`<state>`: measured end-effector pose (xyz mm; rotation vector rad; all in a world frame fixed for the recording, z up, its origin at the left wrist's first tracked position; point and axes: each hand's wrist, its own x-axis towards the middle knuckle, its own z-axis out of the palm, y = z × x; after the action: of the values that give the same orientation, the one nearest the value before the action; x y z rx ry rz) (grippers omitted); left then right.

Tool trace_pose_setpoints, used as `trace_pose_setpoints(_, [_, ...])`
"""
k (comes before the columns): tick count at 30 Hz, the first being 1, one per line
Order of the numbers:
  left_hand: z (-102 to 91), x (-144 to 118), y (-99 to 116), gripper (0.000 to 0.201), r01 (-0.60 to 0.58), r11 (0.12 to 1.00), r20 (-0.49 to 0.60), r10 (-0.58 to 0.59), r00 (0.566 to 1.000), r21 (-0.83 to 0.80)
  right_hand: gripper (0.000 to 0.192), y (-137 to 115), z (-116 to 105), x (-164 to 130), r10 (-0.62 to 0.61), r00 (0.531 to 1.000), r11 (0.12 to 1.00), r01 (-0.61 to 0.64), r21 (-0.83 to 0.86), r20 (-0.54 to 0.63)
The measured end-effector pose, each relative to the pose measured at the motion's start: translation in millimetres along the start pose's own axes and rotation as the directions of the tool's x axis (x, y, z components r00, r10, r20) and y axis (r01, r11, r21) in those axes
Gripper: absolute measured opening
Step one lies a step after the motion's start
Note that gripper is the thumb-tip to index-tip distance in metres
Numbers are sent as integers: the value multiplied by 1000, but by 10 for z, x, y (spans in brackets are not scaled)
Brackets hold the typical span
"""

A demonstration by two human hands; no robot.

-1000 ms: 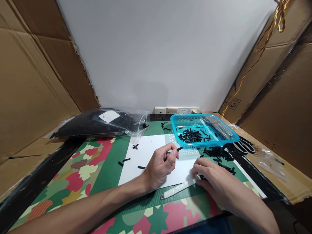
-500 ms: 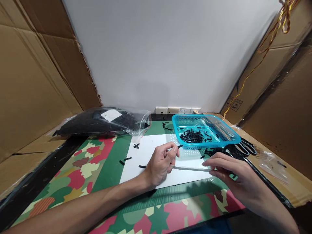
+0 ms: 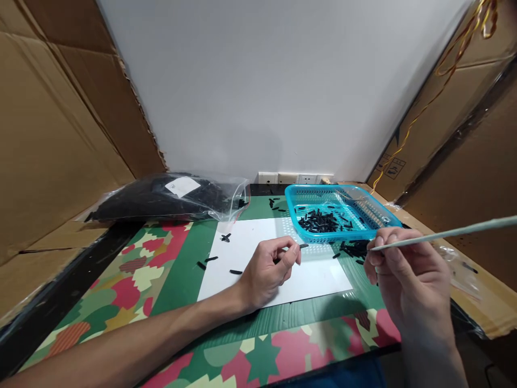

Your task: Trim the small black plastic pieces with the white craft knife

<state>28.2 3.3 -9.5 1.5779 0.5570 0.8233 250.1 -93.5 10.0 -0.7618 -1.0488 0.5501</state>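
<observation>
Holding a thin white rod (image 3: pixel 444 234) in the right hand (image 3: pixel 407 275), grip closed on its near end; the shaft runs up and out to the right, clear of the worktop (image 3: pixel 121 280). Left hand (image 3: pixel 269 269) rests on the white sheet (image 3: pixel 258 253), thumb and forefinger pinched shut on one short black tube (image 3: pixel 302 246), whose tip sticks out beyond the fingertips toward the rod.

Judged step: rod and tube both in hand but apart, not yet mated. Next move would call for turning the rod's end toward the tube's open end, lining the two axes up closely, and a steady left pinch; the bore looks narrow, so a small misalignment could make the rod slip past.

Just beyond the right grip: a loose heap of tubes (image 3: pixel 355 249). Beyond the left grip: stray tubes (image 3: pixel 210 260) on the sheet. Farther out: blue basket (image 3: pixel 388 218) holding more tubes. Far left of both grips: clear bag (image 3: pixel 169 196) of black stock, against the cardboard.
</observation>
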Motion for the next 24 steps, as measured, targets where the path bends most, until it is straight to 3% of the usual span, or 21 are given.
trace_pose_setpoints(4, [8,-16,-4,43,-11,1000,14,11,1000,23,12,-1,134,-15,21,999,996,-17,86,-48])
trace_pose_setpoints(8, [3,-46,13,44,-14,997,34,12,999,74,14,39,181,-85,-39,998,999,39,-16,-47])
trace_pose_setpoints(14, [13,-59,43,45,-8,997,29,6,1000,76,18,55,211,-177,-93,979,945,145,-295,181])
trace_pose_setpoints(24, [15,-54,74,41,4,995,35,-8,999,103,20,75,218,-227,-114,920,851,285,-442,374])
